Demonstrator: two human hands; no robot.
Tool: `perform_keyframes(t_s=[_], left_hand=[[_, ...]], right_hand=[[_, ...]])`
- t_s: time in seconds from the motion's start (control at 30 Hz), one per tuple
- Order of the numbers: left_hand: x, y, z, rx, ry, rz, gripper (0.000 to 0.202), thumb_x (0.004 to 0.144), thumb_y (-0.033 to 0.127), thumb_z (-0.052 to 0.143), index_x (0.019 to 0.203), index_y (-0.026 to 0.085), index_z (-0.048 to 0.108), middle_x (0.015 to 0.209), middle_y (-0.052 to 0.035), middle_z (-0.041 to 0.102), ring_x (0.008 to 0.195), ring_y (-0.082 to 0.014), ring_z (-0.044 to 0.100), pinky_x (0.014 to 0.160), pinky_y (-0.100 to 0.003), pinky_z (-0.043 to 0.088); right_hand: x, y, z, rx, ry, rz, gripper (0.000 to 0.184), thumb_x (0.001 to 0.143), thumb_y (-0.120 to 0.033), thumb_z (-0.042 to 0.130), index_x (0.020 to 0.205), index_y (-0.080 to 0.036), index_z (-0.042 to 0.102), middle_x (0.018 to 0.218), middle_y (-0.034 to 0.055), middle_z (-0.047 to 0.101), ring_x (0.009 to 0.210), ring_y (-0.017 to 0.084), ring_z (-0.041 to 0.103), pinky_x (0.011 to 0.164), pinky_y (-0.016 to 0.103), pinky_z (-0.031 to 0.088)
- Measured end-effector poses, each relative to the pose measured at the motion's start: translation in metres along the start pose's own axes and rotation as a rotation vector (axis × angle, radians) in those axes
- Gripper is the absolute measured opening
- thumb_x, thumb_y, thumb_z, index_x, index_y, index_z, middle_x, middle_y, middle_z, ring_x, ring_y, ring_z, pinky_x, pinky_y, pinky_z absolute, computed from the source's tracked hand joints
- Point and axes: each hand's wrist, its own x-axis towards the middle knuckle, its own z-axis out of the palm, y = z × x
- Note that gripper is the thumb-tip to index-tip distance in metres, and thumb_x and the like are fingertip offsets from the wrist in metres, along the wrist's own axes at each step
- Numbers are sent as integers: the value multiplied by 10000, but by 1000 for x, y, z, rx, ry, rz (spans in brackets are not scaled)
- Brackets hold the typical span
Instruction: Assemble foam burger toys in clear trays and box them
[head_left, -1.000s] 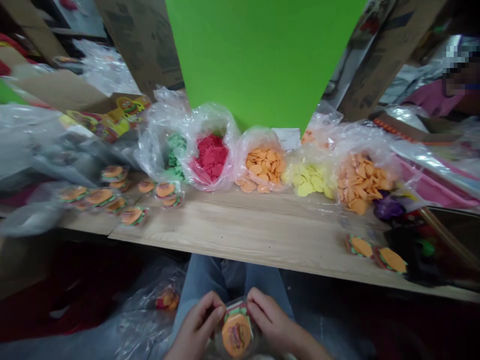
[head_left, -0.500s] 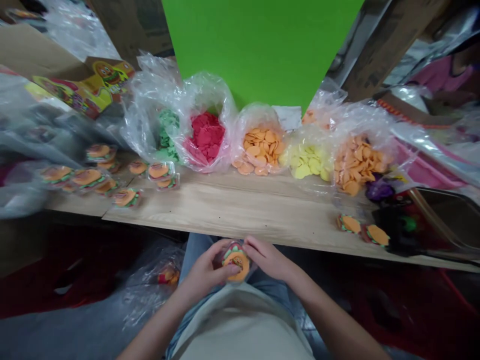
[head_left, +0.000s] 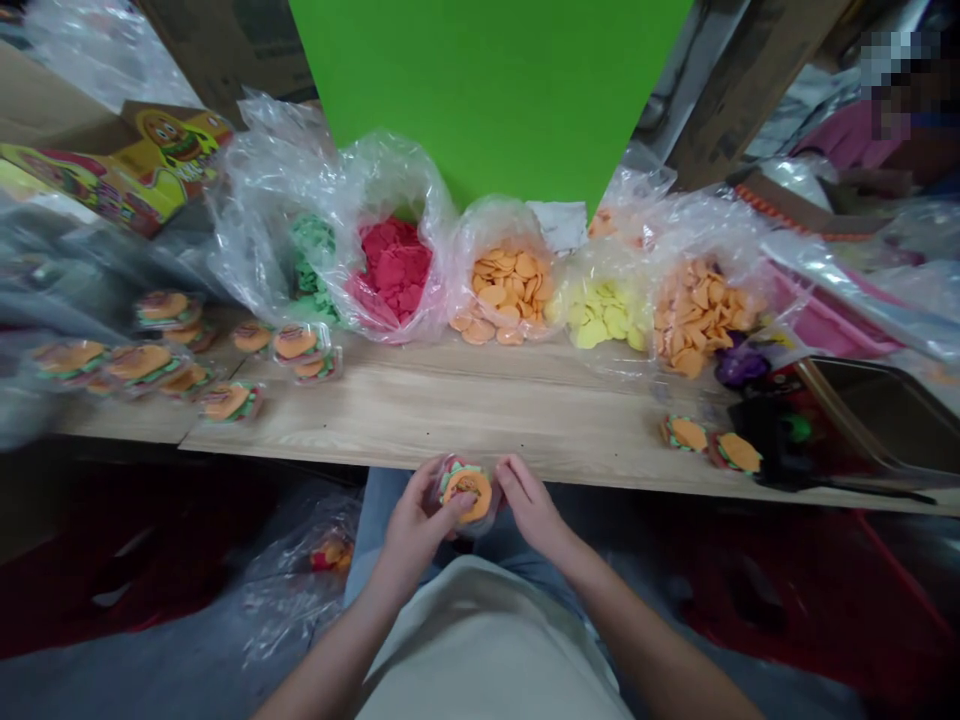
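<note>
A toy-like gummy hamburger in a clear plastic shell (head_left: 472, 497) is held just off the table's front edge, over my lap. It has a round orange bun top, with green and red layers showing at its far side. My left hand (head_left: 429, 505) grips it from the left, thumb pressed on a small printed spot at the middle of the bun. At the shell's right rim, my right hand (head_left: 525, 500) has its fingers drawn together, the fingertips seemingly pinching the clear edge.
Open plastic bags hold green pieces (head_left: 315, 265), red pieces (head_left: 394, 270), orange pieces (head_left: 510, 285), yellow pieces (head_left: 606, 315) and more orange pieces (head_left: 694, 315). Several packed hamburgers (head_left: 142, 362) lie left, two hamburgers (head_left: 686, 434) right. A green panel (head_left: 487, 90) stands behind; a pink-sleeved person is far right.
The hamburger pack and both hands have risen slightly toward the table edge. My right fingers have shifted from over the pack's top right to its right rim. The view has turned slightly.
</note>
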Motion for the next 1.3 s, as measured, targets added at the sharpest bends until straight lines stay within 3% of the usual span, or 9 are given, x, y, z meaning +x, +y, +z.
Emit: perform_keyframes(t_s=[0.1,0.27,0.43,0.63,0.73,0.9,0.97,1.07,1.3], left_hand=[[5,-3,9,-44,99,62,632,651,353,671,1202,179,416,1084,-88,579,829,-194,592,478,-187,446],[6,-8,26,-105,201,223,521,710,301,639,1175,221,418,1181,-71,526,1046,-185,532,854,-252,445],[5,-3,32,-151,211,215,528,734,350,617,1208,237,415,1193,-70,522,1071,-200,523,896,-315,426],[1,-6,9,-362,85,35,351,774,376,571,1100,247,550,1177,-37,554,969,-163,557,763,-246,460],[-3,-12,-12,-386,22,-32,288,748,319,619,1014,213,589,1033,-31,610,847,-130,570,725,-225,449],[-10,-12,-39,-40,-292,-196,286,757,336,602,980,159,638,910,-61,649,771,-147,564,712,-254,432],[-13,-13,-40,73,-410,-222,287,763,341,590,970,151,647,868,-59,648,747,-148,555,692,-254,423],[-22,-19,-39,121,-427,-241,265,737,344,619,904,140,646,761,-32,623,663,-123,522,621,-228,395],[-41,-38,-30,-125,-323,-375,218,740,349,624,818,148,598,761,-21,603,669,-110,521,615,-212,392]], right_hand=[[-4,8,20,117,128,55,322,862,-543,326,806,-234,396,661,-12,501,537,127,507,503,254,441],[-14,19,46,185,316,67,290,869,-519,312,864,-241,393,720,13,529,587,144,516,512,260,449],[-9,15,44,173,452,-32,267,876,-482,326,788,-234,377,687,-19,467,576,124,463,512,241,422],[-18,17,44,379,357,-17,278,866,-506,345,776,-244,359,607,-45,438,506,116,464,462,239,411],[-31,24,32,324,105,20,293,863,-510,363,804,-225,397,636,-27,493,554,122,508,531,260,440],[-34,11,-9,-123,-110,15,297,879,-480,359,815,-201,438,720,-19,493,640,110,475,583,234,390],[-28,1,-18,-357,-290,-12,252,877,-426,404,784,-197,451,691,-34,482,623,99,440,565,217,344],[-27,-4,-18,-516,-537,-27,215,885,-345,403,746,-190,460,661,-41,475,600,90,421,539,205,303],[-48,20,-11,-484,-387,-28,217,887,-302,372,712,-186,426,656,-29,460,608,98,420,549,211,309]])
